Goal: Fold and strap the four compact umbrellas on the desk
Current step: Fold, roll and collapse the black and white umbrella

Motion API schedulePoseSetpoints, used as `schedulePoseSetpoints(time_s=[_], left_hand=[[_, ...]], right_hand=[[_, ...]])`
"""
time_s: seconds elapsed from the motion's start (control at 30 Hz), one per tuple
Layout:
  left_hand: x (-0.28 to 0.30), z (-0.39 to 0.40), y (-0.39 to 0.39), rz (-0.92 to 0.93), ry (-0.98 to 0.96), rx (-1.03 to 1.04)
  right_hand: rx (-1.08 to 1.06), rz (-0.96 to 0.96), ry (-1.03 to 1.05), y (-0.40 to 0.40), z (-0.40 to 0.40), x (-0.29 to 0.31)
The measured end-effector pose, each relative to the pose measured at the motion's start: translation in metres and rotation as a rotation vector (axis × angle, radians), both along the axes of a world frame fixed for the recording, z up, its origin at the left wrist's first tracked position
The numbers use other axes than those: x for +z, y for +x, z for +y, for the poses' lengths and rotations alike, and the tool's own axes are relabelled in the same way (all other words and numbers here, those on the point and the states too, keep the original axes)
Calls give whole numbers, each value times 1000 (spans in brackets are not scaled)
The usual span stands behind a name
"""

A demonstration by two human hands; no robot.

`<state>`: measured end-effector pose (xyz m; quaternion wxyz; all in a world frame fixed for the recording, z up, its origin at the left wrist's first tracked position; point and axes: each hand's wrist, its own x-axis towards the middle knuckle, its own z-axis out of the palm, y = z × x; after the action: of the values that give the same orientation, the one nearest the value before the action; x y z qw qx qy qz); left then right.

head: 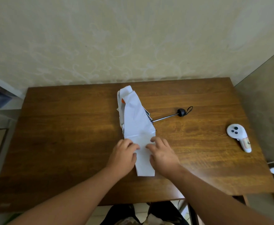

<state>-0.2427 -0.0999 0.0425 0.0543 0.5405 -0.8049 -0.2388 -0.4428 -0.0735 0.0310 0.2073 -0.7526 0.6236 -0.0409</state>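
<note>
White umbrella (137,125) lying mid-desk (68,143), its canopy's long axis running from me toward the wall, black handle (181,112) jutting right (shaft extended). My left hand (124,155) and right hand (163,154) press curled fingers on the near panel, flanking it; the right is nearer the handle.
</note>
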Motion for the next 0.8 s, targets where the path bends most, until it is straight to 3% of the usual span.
schedulePoseSetpoints(time_s=[0.1,0.23,0.37,0.53,0.67,0.8], left_hand=[[-7,-17,-12,-76,3,-110],[-31,-10,-7,-372,68,-256],[-46,-1,7,-538,137,-353],[-42,8,19,-460,-10,-579],[-45,25,31,-473,120,-703],[-53,40,35,-425,33,-741]], right_hand=[[205,134,124,7,-20,-4],[292,295,330,-1,-18,-30],[294,284,293,-11,-11,-44],[471,241,-17,-22,14,-50],[440,253,133,-39,38,-63],[399,237,125,-31,38,-55]])
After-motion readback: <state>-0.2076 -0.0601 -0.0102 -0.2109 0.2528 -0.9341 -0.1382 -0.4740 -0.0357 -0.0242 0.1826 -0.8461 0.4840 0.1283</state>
